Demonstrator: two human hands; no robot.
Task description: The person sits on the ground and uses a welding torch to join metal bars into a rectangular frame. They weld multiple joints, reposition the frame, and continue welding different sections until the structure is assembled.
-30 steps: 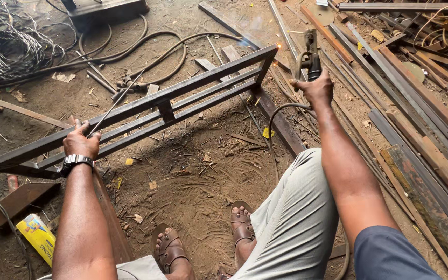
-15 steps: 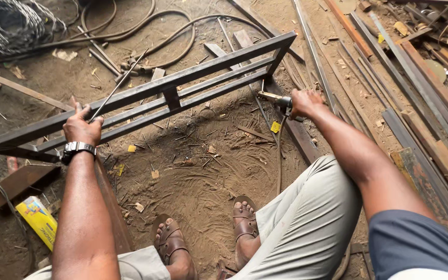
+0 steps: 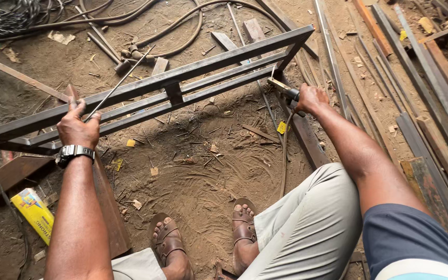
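Steel frame (image 3: 182, 85) of flat and angle bars lies tilted on the dirt floor (image 3: 193, 171), spanning between both hands. Left hand (image 3: 79, 127) is clamped over the frame's near rail, pinching a thin welding rod (image 3: 123, 80) against it. Right hand (image 3: 311, 98) is closed around an electrode holder (image 3: 282, 88), tip just beside the frame's right corner. Looks like weld setup; next move calls for a steady tip on the joint and a firm hold on the frame.

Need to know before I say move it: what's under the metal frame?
Under the frame: dirt floor, loose scrap bars and a hose. The left hand hides the spot beneath its end.
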